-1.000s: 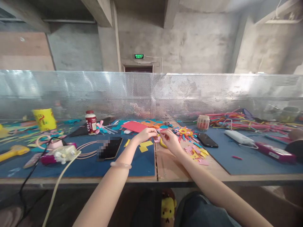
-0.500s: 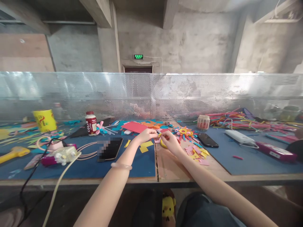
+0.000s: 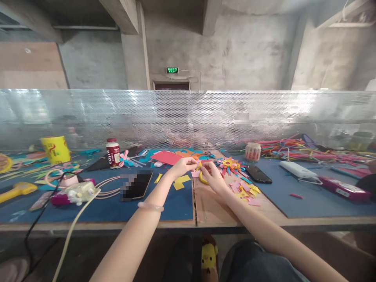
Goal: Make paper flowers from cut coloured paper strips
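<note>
My left hand (image 3: 182,167) and my right hand (image 3: 212,174) meet over the middle of the workbench, fingers pinched together around a small yellow paper piece (image 3: 199,166). A yellow ring-shaped strip (image 3: 201,179) lies on the wood just under my right hand. Yellow paper offcuts (image 3: 179,181) rest on the blue mat (image 3: 164,203) below my left hand. A multicoloured paper flower (image 3: 228,164) sits just right of my right hand, with pink and yellow scraps (image 3: 244,191) scattered in front of it.
A dark phone (image 3: 135,185), a Costa bottle (image 3: 112,152), a red sheet (image 3: 166,157), a yellow cup (image 3: 55,149) and a glue gun with cable (image 3: 76,192) lie left. Another phone (image 3: 257,174), tape roll (image 3: 252,151), power bank (image 3: 296,169) and coloured strips (image 3: 296,150) lie right. A perforated screen (image 3: 188,117) backs the bench.
My hands have shifted slightly closer together and a little upward, the fingertips now pinching the small yellow piece between them. Nothing else on the bench has moved.
</note>
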